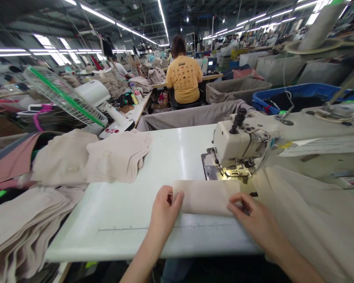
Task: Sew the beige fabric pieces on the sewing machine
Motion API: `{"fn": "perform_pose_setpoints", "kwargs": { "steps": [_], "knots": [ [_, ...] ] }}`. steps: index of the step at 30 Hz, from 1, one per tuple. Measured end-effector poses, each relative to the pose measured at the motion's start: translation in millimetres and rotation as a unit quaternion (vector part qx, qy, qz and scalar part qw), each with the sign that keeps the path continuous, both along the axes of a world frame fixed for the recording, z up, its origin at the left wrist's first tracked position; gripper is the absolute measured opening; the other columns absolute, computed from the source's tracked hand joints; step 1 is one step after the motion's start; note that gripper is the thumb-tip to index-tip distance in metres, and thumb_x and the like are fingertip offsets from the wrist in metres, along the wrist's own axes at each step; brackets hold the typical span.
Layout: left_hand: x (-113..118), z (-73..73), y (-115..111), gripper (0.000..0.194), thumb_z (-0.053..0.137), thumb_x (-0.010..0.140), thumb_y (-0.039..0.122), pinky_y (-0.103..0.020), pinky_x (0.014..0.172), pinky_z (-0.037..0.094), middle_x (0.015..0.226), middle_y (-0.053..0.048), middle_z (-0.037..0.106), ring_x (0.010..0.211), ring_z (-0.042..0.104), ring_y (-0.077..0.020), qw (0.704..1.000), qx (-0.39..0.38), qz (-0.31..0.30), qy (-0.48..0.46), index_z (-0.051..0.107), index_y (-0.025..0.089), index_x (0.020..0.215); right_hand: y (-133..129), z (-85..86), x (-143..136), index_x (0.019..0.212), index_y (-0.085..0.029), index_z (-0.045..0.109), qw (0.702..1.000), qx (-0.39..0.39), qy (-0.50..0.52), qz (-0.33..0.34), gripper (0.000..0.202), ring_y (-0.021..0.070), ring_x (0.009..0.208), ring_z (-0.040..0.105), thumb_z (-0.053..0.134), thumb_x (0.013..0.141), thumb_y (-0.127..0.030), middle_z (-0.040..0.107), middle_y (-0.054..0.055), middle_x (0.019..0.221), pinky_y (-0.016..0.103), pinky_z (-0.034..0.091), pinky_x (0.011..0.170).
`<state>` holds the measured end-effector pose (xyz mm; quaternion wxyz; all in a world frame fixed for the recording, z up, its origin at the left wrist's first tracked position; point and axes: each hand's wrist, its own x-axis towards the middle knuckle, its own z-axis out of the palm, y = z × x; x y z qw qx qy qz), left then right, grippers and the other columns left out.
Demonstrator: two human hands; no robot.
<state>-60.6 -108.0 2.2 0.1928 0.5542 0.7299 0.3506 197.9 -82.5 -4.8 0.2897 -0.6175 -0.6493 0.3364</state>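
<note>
A beige fabric piece, roughly rectangular, is held just in front of the sewing machine. My left hand pinches its left end between thumb and fingers. At the right end, my right hand grips the same piece with thumb and fingertips. The fabric's far edge lies close to the lit metal needle plate. A larger beige cloth drapes over the table on the right, beside my right forearm.
Stacks of beige cut pieces lie on the table's left, with another layered stack nearer me. Behind them stands a white fan. A cloth-lined bin borders the far table edge. Beyond it sits a person in a yellow shirt.
</note>
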Motion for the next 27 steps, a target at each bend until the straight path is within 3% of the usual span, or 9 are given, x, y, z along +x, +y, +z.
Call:
{"fn": "perform_pose_setpoints", "kwargs": {
  "steps": [4,8,15,18,21,23,27],
  "knots": [
    [5.0,-1.8,-3.0,0.011,0.057,0.084,0.032,-0.028,0.061,0.043,0.067,0.004,0.052,0.063,0.053,-0.0159,0.999,-0.015,0.010,-0.044,0.056,0.020,0.083,-1.7,-6.4,3.5,0.085,-0.027,0.072,1.000,0.004,-0.015,-0.012,0.031,0.0202,0.059,0.062,0.061,0.076,-0.054,0.067,-0.001,0.065,0.030,0.049,0.058],
    [8.1,-3.4,-7.4,0.040,0.058,0.084,0.028,-0.030,0.065,0.048,0.080,0.002,0.059,0.069,0.059,-0.0162,0.999,0.009,0.004,-0.051,0.057,0.017,0.122,-3.3,-14.5,8.1,0.091,-0.027,0.073,0.999,0.011,-0.035,-0.027,0.033,0.0212,0.063,0.065,0.062,0.078,-0.055,0.072,0.001,0.073,0.030,0.051,0.061],
    [8.6,-7.9,-16.3,0.045,0.054,0.092,0.031,-0.027,0.060,0.048,0.086,0.000,0.059,0.065,0.058,-0.0131,0.998,0.009,0.024,-0.061,0.050,0.018,0.135,-2.1,-18.5,12.7,0.086,-0.028,0.074,0.998,-0.006,-0.051,-0.027,0.032,0.0218,0.063,0.066,0.065,0.076,-0.056,0.072,0.001,0.071,0.029,0.051,0.058],
    [8.7,-9.3,-18.2,0.039,0.051,0.095,0.030,-0.025,0.059,0.048,0.085,0.000,0.059,0.064,0.057,-0.0126,0.996,0.031,0.034,-0.071,0.050,0.020,0.132,-4.3,-18.6,9.3,0.086,-0.028,0.074,0.998,0.006,-0.045,-0.048,0.032,0.0217,0.063,0.065,0.062,0.078,-0.057,0.072,0.001,0.072,0.029,0.050,0.058],
    [7.0,-8.7,-18.3,0.019,0.050,0.096,0.026,-0.028,0.067,0.051,0.082,-0.001,0.059,0.072,0.060,-0.0153,0.998,0.042,-0.015,-0.037,0.065,0.020,0.107,-5.9,-17.4,6.4,0.086,-0.028,0.074,0.998,0.004,-0.044,-0.047,0.032,0.0210,0.061,0.063,0.063,0.079,-0.057,0.071,0.000,0.069,0.029,0.050,0.059],
    [5.3,-7.6,-17.8,0.020,0.049,0.096,0.023,-0.029,0.071,0.052,0.083,-0.003,0.061,0.077,0.062,-0.0168,0.998,0.045,-0.052,-0.012,0.069,0.020,0.095,-6.3,-15.0,5.2,0.085,-0.028,0.074,0.998,0.002,-0.044,-0.045,0.032,0.0211,0.060,0.062,0.063,0.078,-0.058,0.070,0.000,0.068,0.030,0.049,0.058],
    [3.3,-7.4,-17.1,0.021,0.050,0.094,0.018,-0.028,0.070,0.053,0.083,-0.003,0.061,0.074,0.062,-0.0157,0.997,0.046,-0.055,0.005,0.071,0.019,0.096,-7.3,-8.4,3.0,0.086,-0.029,0.073,0.997,-0.010,-0.050,-0.058,0.032,0.0220,0.062,0.063,0.061,0.079,-0.057,0.070,0.000,0.070,0.031,0.050,0.062]
  ]
}}
